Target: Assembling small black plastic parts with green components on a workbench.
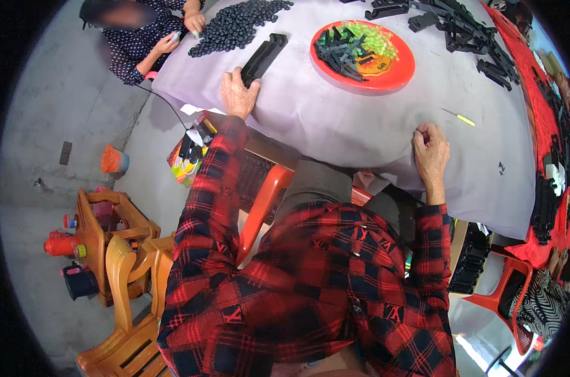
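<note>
My left hand (238,95) is at the table's near left, thumb and forefinger around the near end of a long black plastic part (264,58). The part lies slanted on the cloth, its far end pointing up and right. On the right, my right hand (431,156) rests on the grey tablecloth with its fingers curled in; whatever they may hold is hidden. Beyond that hand lies a small screwdriver (465,119) with a yellow handle. A red round tray (395,76) farther off holds small black pieces (338,53) and clear greenish pieces (376,39).
A heap of round black pieces (234,26) lies at the far left, beside another person's hands (194,24). Long black parts (467,31) are piled at the far right. Tiny dark bits (501,168) sit near the right edge. Wooden chairs (124,276) stand at left.
</note>
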`<act>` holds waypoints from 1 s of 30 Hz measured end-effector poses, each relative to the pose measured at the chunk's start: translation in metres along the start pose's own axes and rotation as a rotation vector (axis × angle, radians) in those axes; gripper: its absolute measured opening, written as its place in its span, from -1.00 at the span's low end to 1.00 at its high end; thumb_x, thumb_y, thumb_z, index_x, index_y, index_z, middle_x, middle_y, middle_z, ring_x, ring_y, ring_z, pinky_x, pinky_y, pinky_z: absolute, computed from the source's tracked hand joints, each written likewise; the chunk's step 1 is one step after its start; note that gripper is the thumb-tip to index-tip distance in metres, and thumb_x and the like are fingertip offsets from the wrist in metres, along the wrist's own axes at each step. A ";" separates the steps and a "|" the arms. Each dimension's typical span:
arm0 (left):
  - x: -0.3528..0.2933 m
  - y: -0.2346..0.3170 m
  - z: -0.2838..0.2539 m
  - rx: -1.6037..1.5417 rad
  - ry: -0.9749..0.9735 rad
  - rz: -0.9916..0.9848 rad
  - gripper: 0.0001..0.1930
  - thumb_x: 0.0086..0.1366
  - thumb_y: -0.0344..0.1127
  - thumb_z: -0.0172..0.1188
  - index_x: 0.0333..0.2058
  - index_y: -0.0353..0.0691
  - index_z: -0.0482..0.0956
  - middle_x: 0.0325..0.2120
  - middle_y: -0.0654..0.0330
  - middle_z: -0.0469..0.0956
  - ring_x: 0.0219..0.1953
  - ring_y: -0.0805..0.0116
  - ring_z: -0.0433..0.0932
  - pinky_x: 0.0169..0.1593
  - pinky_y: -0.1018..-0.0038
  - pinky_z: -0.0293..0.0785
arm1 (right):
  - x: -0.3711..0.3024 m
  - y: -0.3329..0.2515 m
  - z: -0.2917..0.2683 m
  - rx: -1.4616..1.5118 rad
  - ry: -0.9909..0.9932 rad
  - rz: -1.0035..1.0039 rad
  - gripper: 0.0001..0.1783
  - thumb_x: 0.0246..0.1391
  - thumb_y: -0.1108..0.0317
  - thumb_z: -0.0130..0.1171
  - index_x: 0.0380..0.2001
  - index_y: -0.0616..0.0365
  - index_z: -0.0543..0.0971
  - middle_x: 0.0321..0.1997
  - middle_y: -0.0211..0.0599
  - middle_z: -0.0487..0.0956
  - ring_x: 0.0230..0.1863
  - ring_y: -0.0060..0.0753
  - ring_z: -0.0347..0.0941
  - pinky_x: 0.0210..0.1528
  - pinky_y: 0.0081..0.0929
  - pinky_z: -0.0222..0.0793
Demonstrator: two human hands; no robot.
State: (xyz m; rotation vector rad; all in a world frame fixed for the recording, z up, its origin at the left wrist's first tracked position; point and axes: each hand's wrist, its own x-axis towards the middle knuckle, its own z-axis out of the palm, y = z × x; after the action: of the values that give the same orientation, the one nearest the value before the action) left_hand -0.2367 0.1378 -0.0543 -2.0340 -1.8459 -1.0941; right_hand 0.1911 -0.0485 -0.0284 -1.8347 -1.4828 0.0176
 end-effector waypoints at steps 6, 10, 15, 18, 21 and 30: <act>-0.014 -0.014 -0.005 -0.116 0.160 -0.083 -0.06 0.11 0.13 0.41 0.21 -0.53 0.26 -0.08 -0.24 0.42 0.03 -0.14 0.36 0.16 0.07 0.29 | 0.005 0.014 0.002 0.104 0.070 -0.003 -0.81 0.06 0.31 0.21 -0.25 0.09 0.63 -0.47 -0.24 0.55 -0.46 -0.19 0.48 -0.31 -0.27 0.41; -0.047 0.014 -0.027 -0.307 0.242 -0.097 -0.28 0.22 -0.18 0.38 0.21 -0.43 0.26 -0.05 -0.10 0.29 -0.02 0.07 0.35 0.10 0.21 0.33 | 0.008 0.001 -0.016 0.642 0.019 0.232 -0.80 0.24 0.31 0.15 -0.15 0.13 0.63 -0.40 -0.46 0.56 -0.39 -0.59 0.38 -0.30 -0.56 0.33; -0.062 0.059 -0.031 -0.365 0.227 0.127 -0.47 0.20 -0.35 0.37 0.13 -0.31 0.44 -0.08 0.01 0.40 -0.01 0.11 0.40 0.04 0.21 0.39 | 0.010 -0.013 -0.033 1.155 -0.071 0.315 -0.83 0.33 0.36 0.05 -0.18 0.17 0.59 -0.36 -0.51 0.50 -0.34 -0.69 0.25 -0.22 -0.69 0.23; -0.068 0.086 -0.032 -0.498 0.102 0.159 -0.52 0.21 -0.37 0.36 0.09 -0.28 0.48 -0.10 0.01 0.41 -0.03 0.12 0.41 -0.01 0.25 0.43 | 0.013 -0.029 -0.047 1.249 -0.091 0.242 -0.83 0.30 0.39 -0.01 -0.28 0.17 0.57 -0.36 -0.48 0.52 -0.38 -0.67 0.33 -0.26 -0.63 0.28; -0.082 0.116 -0.032 -0.566 0.068 0.253 -0.60 0.18 -0.49 0.33 0.02 -0.30 0.53 -0.12 -0.01 0.40 -0.07 0.08 0.44 -0.01 0.27 0.42 | 0.011 -0.037 -0.052 1.257 -0.029 0.251 -0.83 0.28 0.41 -0.07 -0.34 0.15 0.52 -0.42 -0.50 0.47 -0.39 -0.67 0.31 -0.28 -0.64 0.25; -0.104 0.208 -0.068 -0.923 -0.326 0.183 -0.62 0.14 -0.50 0.37 -0.04 -0.33 0.54 -0.24 0.10 0.46 -0.16 0.21 0.49 -0.04 0.39 0.45 | -0.018 -0.064 -0.015 0.956 -0.291 0.152 -0.81 0.34 0.34 0.04 -0.25 0.19 0.59 -0.45 -0.54 0.47 -0.40 -0.73 0.34 -0.33 -0.67 0.28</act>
State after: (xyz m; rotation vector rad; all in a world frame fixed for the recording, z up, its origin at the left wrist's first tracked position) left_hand -0.0670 -0.0271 -0.0009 -2.9345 -1.3124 -1.8799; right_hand 0.1390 -0.0700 0.0101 -1.1588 -1.1823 0.9346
